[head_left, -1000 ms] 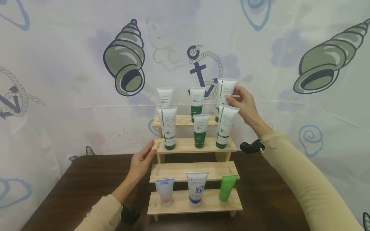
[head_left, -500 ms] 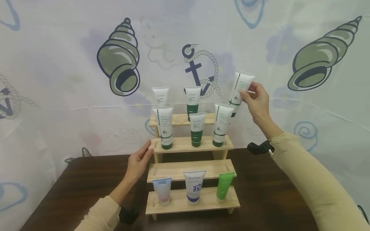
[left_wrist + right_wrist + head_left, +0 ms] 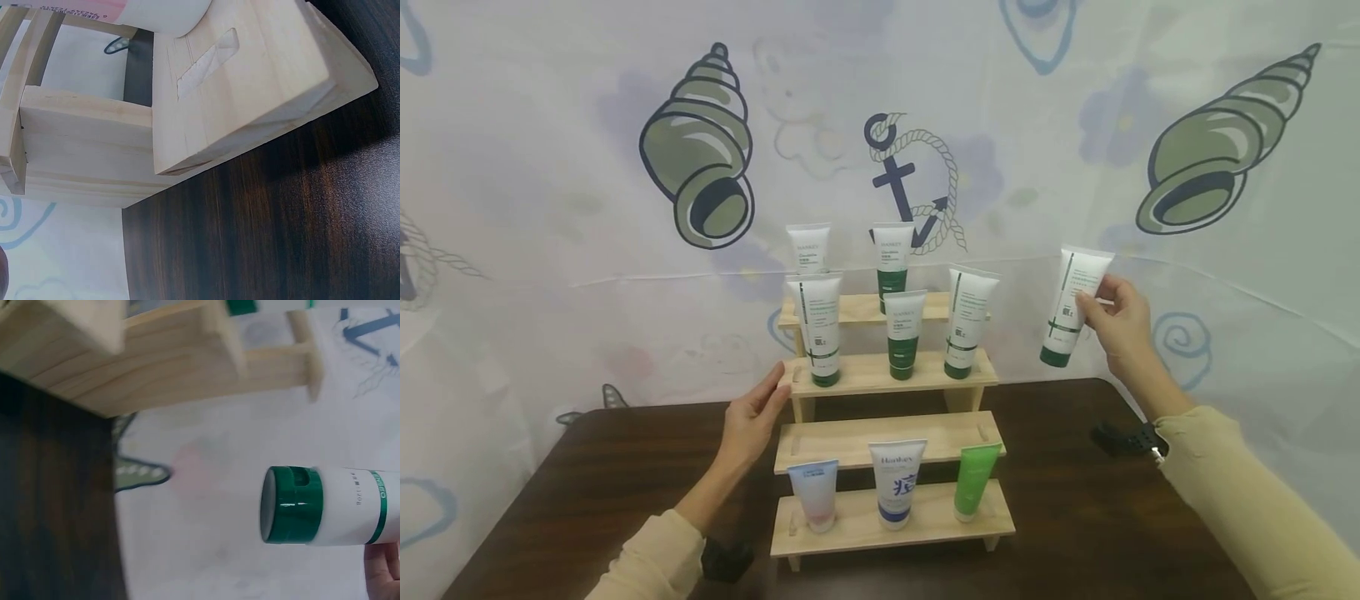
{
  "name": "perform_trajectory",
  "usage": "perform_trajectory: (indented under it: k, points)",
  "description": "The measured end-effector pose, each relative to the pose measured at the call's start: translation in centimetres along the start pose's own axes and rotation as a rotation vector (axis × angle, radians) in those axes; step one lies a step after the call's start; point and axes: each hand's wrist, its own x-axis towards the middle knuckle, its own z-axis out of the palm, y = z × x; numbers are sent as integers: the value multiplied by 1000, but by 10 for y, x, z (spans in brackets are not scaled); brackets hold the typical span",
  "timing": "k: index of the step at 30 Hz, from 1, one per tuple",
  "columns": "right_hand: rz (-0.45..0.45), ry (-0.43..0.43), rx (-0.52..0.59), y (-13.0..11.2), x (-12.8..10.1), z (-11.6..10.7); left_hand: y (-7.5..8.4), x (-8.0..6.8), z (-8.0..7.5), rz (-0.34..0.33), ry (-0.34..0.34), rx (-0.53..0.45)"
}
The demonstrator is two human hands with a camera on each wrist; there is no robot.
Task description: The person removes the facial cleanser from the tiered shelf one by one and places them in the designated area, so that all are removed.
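Note:
In the head view, my right hand holds a white tube with a green cap in the air, right of the wooden tiered stand. Thumb and fingers pinch its side; it tilts slightly, cap down. The right wrist view shows the green cap close up. My left hand grips the left end of the stand's second-highest shelf. On that shelf stand two tall white tubes and a shorter green-and-white tube. Behind, the top shelf bears two smaller tubes.
The bottom shelf bears a pink-and-blue tube, a white tube with blue print and a green tube. No tubes stand on the shelf above. The stand rests on a dark wooden table before a patterned cloth.
My right hand has lifted the tall tube off the top shelf's right end and carried it right, then lower. My left hand has stayed at the shelf end.

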Motion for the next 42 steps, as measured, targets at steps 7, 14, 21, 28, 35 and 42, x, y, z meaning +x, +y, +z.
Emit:
perform_trajectory:
  k: [7,14,21,28,35,42]
  points:
    - [97,-114,-109,45,-22,-8,1,1,-2,7,10,13]
    - [166,-268,-210,79,-39,1,-1,1,-3,13,15,18]
    - [260,-381,-260,106,-54,19,-3,1,-4,3,-4,23]
    - [315,-427,-242,122,-60,32,-5,1,-2,-1,-7,11]
    - [384,-451,-290,133,-61,37,-6,2,0,-15,-27,0]
    - [444,-442,-295,141,-59,39,-6,3,2,-9,-28,-17]
